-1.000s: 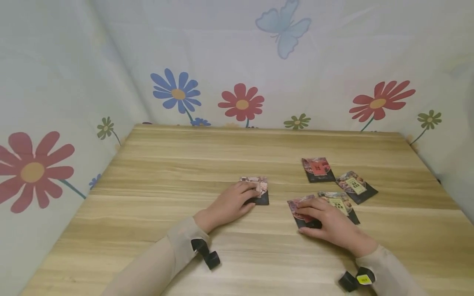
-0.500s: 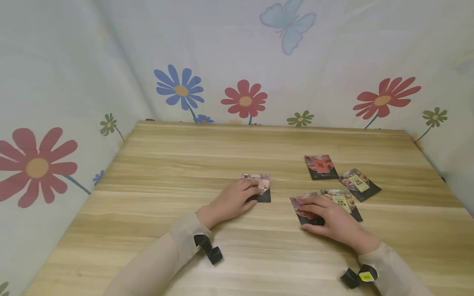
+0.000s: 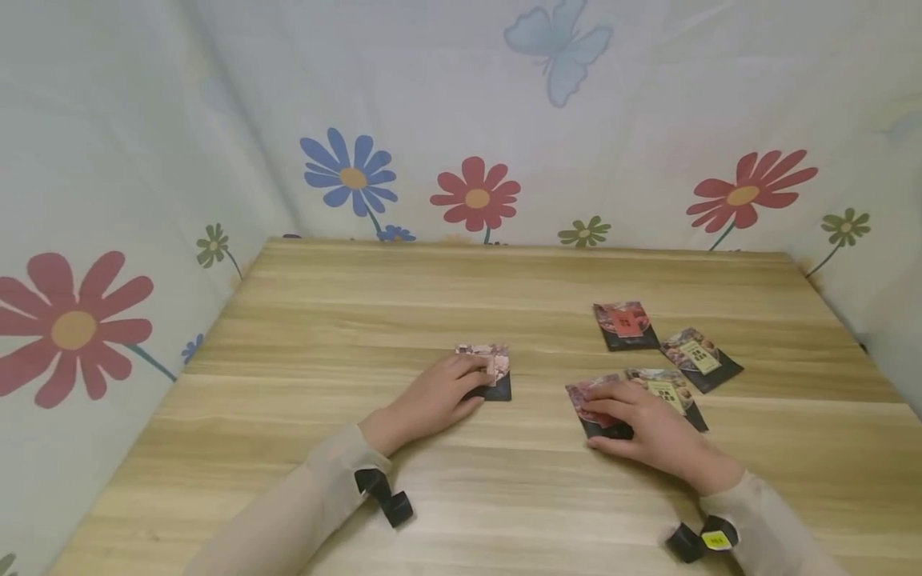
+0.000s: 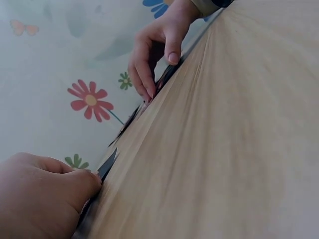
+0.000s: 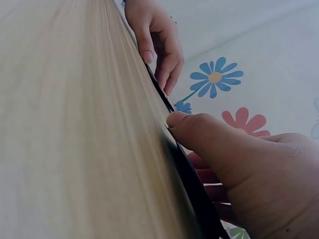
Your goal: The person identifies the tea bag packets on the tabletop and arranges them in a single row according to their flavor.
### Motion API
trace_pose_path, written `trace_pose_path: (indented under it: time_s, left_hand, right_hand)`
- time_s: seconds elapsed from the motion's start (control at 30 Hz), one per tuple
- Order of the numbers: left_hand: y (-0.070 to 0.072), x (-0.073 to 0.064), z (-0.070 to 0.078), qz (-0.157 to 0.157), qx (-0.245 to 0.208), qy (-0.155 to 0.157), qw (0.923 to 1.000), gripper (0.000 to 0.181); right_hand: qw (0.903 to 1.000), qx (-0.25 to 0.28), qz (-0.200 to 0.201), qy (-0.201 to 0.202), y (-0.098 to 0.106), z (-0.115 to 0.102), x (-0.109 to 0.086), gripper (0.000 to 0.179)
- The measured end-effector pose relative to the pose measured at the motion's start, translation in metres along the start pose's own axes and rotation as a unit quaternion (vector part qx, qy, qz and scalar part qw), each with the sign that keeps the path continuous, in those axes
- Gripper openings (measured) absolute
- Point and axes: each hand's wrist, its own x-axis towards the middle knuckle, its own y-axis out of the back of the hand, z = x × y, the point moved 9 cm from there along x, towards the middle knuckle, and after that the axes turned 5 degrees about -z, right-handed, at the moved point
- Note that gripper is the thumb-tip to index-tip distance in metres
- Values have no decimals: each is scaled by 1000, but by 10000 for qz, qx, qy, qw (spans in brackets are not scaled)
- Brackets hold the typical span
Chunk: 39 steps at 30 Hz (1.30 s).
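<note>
In the head view my left hand [image 3: 432, 396] rests its fingers on a flat black-bottomed packet [image 3: 499, 389] with a pale pink picture, near the table's middle. My right hand [image 3: 648, 424] lies over a packet with a reddish picture [image 3: 612, 430], its fingertips on top and its thumb at the near edge. Partly behind that hand is a yellow-labelled packet [image 3: 673, 392]. The right wrist view shows the right thumb [image 5: 179, 119] at a dark packet edge [image 5: 187, 174]. In the left wrist view a dark packet corner [image 4: 108, 164] sticks out beside the left hand.
Farther back lie a red-labelled packet [image 3: 627, 324] and another yellow-labelled packet [image 3: 700, 362], flat on the wooden table [image 3: 360, 304]. A flower-printed cloth [image 3: 432, 96] stands behind and beside the table. Black wrist devices [image 3: 389, 500] hang near the table surface.
My left hand and the pale pink packet under it have slid left and slightly nearer in the last half second. The right hand and other packets stay put.
</note>
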Motion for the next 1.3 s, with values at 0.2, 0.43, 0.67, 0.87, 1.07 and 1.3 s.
trace_pose_path:
  time_s: [0.2,0.43,0.67,0.87,1.07,1.3]
  left_hand:
    - [-1,-16,-3,-21,-77,91,9999,30]
    - [7,-29,-6,91,-164,75,9998,31]
    - [12,-38,-9,46,-146,93,9998,32]
    - [11,-39,-12,47,-136,104,9998,32]
    - [11,-34,-11,31,-140,103,9998,32]
    - [12,-30,-9,79,-177,39,9998,31]
  right_hand:
    - [9997,-144,-189,1,-4,-6,2,42]
    - [9991,-285,-312,-21,-7,-10,5,44]
    - [9985,-371,-402,6,-6,-12,8,46]
    - [9974,-418,-583,-85,-2,-13,8,49]
    - [9950,-436,-843,-301,2,-13,7,53]
    - [9946,-508,-841,-320,2,-12,10,53]
